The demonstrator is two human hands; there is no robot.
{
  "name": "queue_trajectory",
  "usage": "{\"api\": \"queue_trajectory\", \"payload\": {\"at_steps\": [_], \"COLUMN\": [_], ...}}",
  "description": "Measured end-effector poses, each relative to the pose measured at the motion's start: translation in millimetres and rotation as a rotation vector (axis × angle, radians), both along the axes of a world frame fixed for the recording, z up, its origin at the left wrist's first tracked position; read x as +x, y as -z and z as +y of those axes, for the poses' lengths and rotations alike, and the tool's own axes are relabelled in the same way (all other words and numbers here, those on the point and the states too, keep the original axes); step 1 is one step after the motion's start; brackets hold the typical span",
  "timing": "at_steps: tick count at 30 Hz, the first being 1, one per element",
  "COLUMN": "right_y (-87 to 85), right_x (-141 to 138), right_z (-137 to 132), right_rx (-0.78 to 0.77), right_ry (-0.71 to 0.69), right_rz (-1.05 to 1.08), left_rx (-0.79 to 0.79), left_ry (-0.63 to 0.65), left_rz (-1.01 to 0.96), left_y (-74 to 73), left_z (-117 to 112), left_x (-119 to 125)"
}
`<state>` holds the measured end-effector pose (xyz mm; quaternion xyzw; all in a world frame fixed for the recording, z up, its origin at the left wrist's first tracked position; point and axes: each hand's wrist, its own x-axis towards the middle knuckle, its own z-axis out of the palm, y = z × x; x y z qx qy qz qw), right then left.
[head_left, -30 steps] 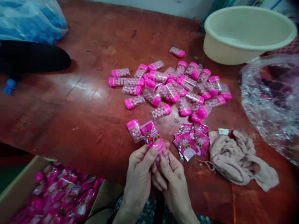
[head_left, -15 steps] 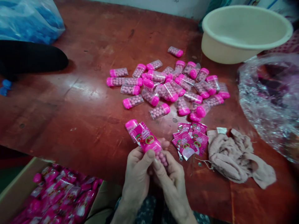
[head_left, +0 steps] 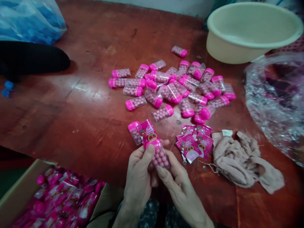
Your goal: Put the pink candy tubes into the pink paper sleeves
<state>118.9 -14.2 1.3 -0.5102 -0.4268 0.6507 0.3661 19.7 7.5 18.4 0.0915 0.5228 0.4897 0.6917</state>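
Between my two hands is a clear candy container [head_left: 160,157] full of pink balls, with a printed pink sleeve [head_left: 150,131] over its capped end. My left hand [head_left: 140,172] is closed on it, thumb pressing near the sleeve's lower edge. My right hand [head_left: 177,177] grips the clear lower end with thumb and fingers. Just beyond the sleeve lies another pink-capped container [head_left: 134,133], partly covered by it. To the right of my hands is a small pile of flat printed sleeves [head_left: 193,144]. Farther back, several filled containers [head_left: 162,114] lie scattered on the table.
A crumpled beige cloth [head_left: 239,161] lies at right, beside a clear plastic bag [head_left: 273,104]. A cream basin [head_left: 237,52] stands at the back right. At lower left, a cardboard box [head_left: 17,186] holds sleeved containers. A bag of blue pieces [head_left: 35,22] and a black object [head_left: 35,58] are at upper left.
The sleeve and container in my hands have turned more upright. More of the clear body with pink balls shows below the sleeve, and my right thumb has shifted down to its lower end.
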Motion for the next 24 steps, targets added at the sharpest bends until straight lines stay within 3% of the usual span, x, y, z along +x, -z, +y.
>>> {"api": "queue_trajectory", "payload": {"at_steps": [9, 15, 20, 24], "right_y": [6.8, 6.1, 1.4, 1.7], "right_x": [-9, -14, -18, -15], "right_z": [-15, -23, -20, -14], "right_rx": [-0.002, 0.005, 0.043, 0.033], "right_ry": [0.219, 0.173, 0.199, 0.193], "right_rz": [-0.157, -0.234, -0.356, -0.311], "left_rx": [-0.009, 0.046, 0.013, 0.046], "left_ry": [-0.083, -0.118, -0.115, -0.097], "left_rz": [-0.044, -0.078, -0.012, -0.005], "left_y": [-0.3, 0.3, 0.6, -0.1], "left_z": [-6, -2, -5, -4], "left_x": [11, 2, 8, 5]}}
